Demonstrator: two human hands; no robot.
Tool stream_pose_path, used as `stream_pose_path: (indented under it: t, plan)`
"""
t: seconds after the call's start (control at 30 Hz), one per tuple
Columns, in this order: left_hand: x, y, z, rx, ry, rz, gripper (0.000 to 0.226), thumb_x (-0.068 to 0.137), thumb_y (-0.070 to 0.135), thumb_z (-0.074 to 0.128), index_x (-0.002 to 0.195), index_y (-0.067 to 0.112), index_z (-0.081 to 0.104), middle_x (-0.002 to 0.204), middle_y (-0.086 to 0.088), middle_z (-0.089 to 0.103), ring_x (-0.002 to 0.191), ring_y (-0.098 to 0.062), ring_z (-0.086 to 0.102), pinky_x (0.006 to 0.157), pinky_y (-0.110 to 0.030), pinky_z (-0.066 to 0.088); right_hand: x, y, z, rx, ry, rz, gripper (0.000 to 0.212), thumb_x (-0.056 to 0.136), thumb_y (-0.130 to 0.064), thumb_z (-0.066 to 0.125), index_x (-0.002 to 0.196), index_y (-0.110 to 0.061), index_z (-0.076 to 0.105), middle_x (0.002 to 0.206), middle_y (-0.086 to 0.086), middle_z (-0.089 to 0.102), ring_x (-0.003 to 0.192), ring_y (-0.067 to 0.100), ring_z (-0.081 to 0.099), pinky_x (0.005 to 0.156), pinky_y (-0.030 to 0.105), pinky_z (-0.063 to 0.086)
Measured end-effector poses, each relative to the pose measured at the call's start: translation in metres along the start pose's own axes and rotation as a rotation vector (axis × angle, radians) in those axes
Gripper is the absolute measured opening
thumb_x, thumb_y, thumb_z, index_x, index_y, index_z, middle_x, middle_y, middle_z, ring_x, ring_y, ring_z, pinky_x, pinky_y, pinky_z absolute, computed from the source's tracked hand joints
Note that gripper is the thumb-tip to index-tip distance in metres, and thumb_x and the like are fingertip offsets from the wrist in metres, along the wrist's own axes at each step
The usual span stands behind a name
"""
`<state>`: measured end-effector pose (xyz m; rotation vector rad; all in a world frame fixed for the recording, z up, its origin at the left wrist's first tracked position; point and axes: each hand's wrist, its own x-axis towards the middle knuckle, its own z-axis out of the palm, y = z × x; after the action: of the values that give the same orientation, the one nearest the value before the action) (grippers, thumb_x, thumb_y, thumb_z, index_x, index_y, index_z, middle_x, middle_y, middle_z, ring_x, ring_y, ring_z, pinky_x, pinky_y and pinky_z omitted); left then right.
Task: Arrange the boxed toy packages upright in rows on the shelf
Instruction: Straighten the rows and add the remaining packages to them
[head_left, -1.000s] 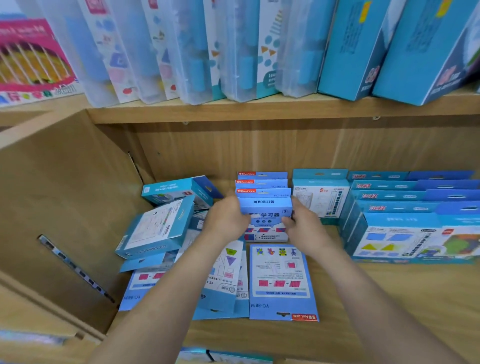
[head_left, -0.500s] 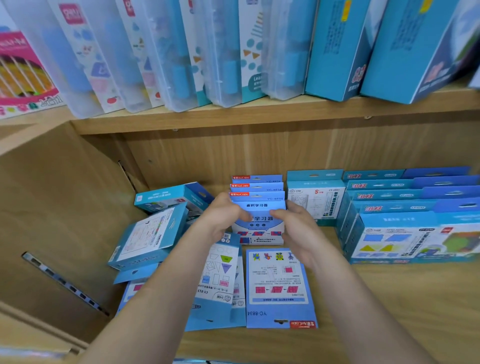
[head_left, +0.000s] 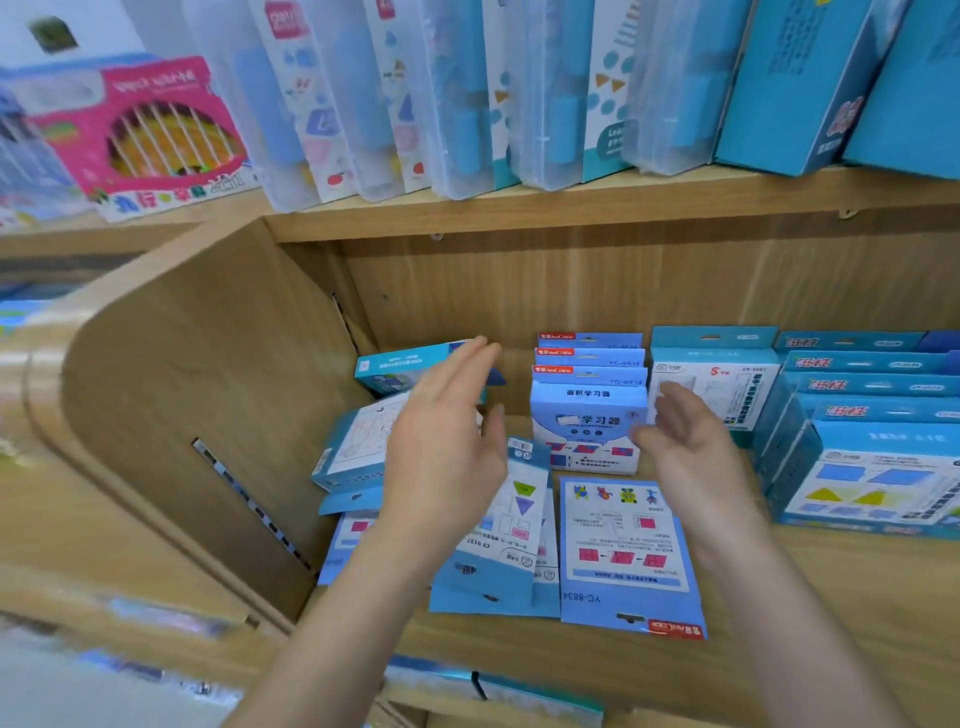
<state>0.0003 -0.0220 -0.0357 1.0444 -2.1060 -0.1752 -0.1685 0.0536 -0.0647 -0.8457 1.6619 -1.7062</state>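
Your left hand (head_left: 447, 457) is spread: fingers straight, pointing up and back, palm facing right, holding nothing. It hovers over the loose heap, with a clear gap to the front box (head_left: 589, 431).

Your right hand (head_left: 691, 457) is loose, fingers slightly curled, palm facing left, also holding nothing. Its fingertips are just beside the front box's right edge; can't tell if they touch.

The front box stands upright on the shelf (head_left: 831, 597), between your two hands. It heads a row of upright blue boxes (head_left: 589, 358) running to the back wall, three hang tabs showing behind it.

Right of that row is an upright white-and-teal box (head_left: 717, 384), then rows of teal boxes (head_left: 857, 467), upright and packed close.

Not upright:
- flat package (head_left: 623, 551), lying back-side up just in front of the front box, hang tab toward you
- tilted package (head_left: 498, 540), just left of the flat one, leaning over others lying under it
- heap of teal boxes (head_left: 358, 447) against the side panel (head_left: 208, 389), tilted, with one more teal box (head_left: 400, 364) perched behind it

The upper shelf (head_left: 571, 208) carries clear cases (head_left: 467, 104) and a pink box (head_left: 145, 130), with large teal boxes at the right.
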Motion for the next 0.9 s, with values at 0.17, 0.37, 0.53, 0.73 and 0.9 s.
stream_pose_path:
  t: [0.17, 0.37, 0.53, 0.73, 0.9]
  plan:
    - [-0.017, -0.05, -0.008, 0.436, -0.192, -0.192, 0.047, 0.095, 0.04, 0.043, 0.137, 0.017, 0.039, 0.137, -0.002, 0.05, 0.122, -0.022, 0.047, 0.087, -0.034, 0.041, -0.032, 0.015, 0.025, -0.186, 0.056, -0.124, 0.049, 0.089, -0.005, 0.055, 0.127, -0.036, 0.048, 0.121, -0.019, 0.051, 0.107, -0.007, 0.051, 0.091, 0.024, 0.04]
    - [-0.014, -0.036, -0.055, -0.048, 0.247, -0.198, 0.024, 0.099, 0.025, 0.04, 0.093, 0.022, 0.063, 0.06, 0.004, 0.057, 0.056, -0.01, 0.055, 0.049, -0.021, 0.029, -0.056, 0.015, 0.04, -0.21, -0.228, -0.143, 0.052, 0.089, -0.012, 0.061, 0.126, -0.044, 0.043, 0.128, -0.018, 0.051, 0.119, -0.009, 0.046, 0.101, 0.032, 0.045]
    - [-0.022, -0.011, -0.09, -0.856, 0.284, -0.596, 0.027, 0.097, 0.029, 0.051, 0.09, 0.004, 0.06, 0.066, 0.003, 0.066, 0.065, -0.008, 0.062, 0.06, -0.027, 0.047, -0.076, -0.005, 0.041, -0.364, -0.379, -0.284, 0.079, 0.077, -0.047, 0.07, 0.131, -0.066, 0.015, 0.146, -0.039, 0.014, 0.134, -0.017, 0.014, 0.11, 0.02, 0.022]
    - [-0.034, 0.001, -0.087, -1.237, 0.143, -0.781, 0.015, 0.092, 0.019, 0.055, 0.096, 0.007, 0.062, 0.074, -0.004, 0.069, 0.066, -0.016, 0.064, 0.065, -0.033, 0.049, -0.086, -0.021, 0.028, -0.419, -0.522, -0.315, 0.082, 0.069, -0.053, 0.075, 0.127, -0.068, 0.02, 0.136, -0.04, 0.034, 0.126, -0.012, 0.037, 0.104, 0.018, 0.035]
    - [-0.04, 0.006, -0.08, -1.344, 0.041, -0.869, 0.026, 0.09, 0.032, 0.054, 0.099, 0.011, 0.067, 0.088, -0.007, 0.071, 0.074, -0.019, 0.067, 0.066, -0.032, 0.05, -0.093, -0.027, 0.018, -0.14, -0.534, -0.254, 0.033, 0.079, -0.042, 0.062, 0.111, -0.046, 0.058, 0.108, -0.023, 0.068, 0.101, -0.001, 0.063, 0.087, 0.03, 0.051]
